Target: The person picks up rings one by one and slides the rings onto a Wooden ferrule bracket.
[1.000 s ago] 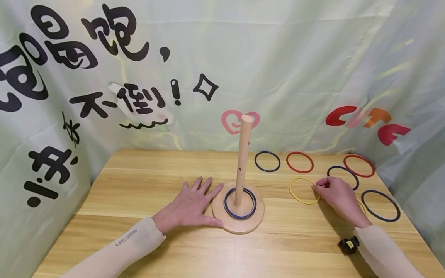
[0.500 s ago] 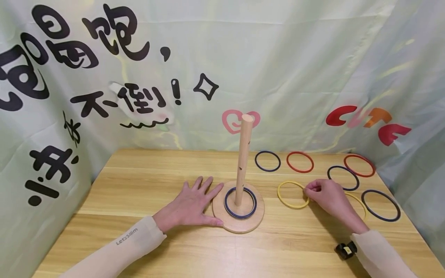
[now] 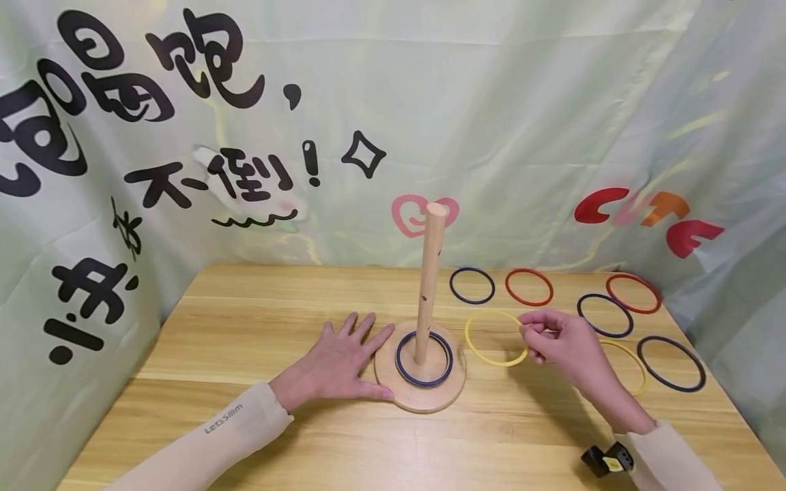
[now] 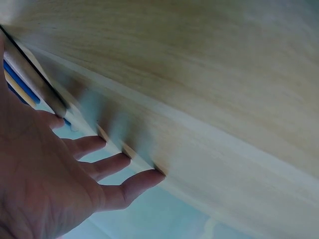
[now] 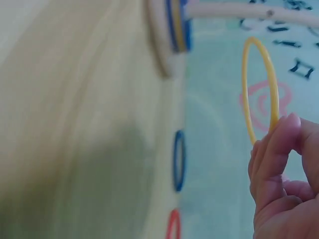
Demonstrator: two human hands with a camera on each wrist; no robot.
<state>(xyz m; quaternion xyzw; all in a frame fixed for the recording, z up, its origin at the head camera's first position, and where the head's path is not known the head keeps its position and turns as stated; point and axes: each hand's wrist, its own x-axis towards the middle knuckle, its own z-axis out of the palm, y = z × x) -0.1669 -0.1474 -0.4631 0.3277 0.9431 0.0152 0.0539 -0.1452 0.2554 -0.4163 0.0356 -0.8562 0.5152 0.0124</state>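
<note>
In the head view my right hand (image 3: 568, 344) pinches the right edge of a yellow ring (image 3: 467, 334) between thumb and fingers. The ring is raised above the table, just right of a round wooden base (image 3: 424, 404). From that base rises an upright wooden post (image 3: 432, 273). Stacked rings circle the foot of the post, a blue ring (image 3: 425, 384) on top; in the right wrist view a yellow band (image 5: 177, 25) shows between blue ones. My left hand (image 3: 344, 361) lies spread on the table, its thumb and forefinger at the base's left edge.
Loose rings lie on the right of the wooden table (image 3: 491, 443): blue (image 3: 451, 283) and red (image 3: 534, 304) at the back, another blue (image 3: 614, 335) touching a red (image 3: 635, 275), a yellow (image 3: 641, 372) partly behind my right wrist, and a blue (image 3: 675, 390). A printed curtain (image 3: 522, 102) stands behind.
My right hand has slid the yellow ring left across the table, then lifted it towards the post. The left hand has stayed in place.
</note>
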